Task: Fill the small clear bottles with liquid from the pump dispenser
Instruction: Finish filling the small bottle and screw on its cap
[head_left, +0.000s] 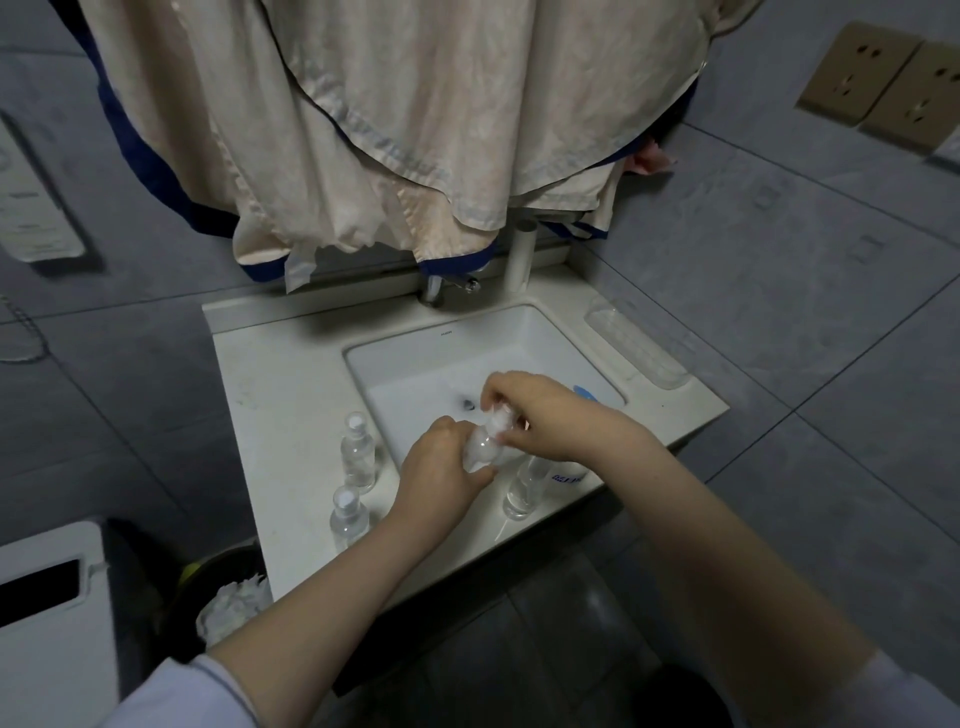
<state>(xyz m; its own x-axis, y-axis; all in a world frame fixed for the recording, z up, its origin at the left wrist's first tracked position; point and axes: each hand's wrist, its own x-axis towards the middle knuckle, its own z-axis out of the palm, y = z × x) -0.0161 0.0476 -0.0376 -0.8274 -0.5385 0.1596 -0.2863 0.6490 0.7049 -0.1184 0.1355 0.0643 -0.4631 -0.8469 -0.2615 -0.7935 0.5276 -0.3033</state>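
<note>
Blue printing was seen on the white container (563, 477) beside the sink (524, 332), mostly hidden and not legible. A small dark mark was stamped on the sink's rear wall, too small to be read.

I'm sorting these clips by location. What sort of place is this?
Most likely a home bathroom: a white sink with a faucet set in a vanity top, grey tiled walls, and laundry hung above to dry.
</note>
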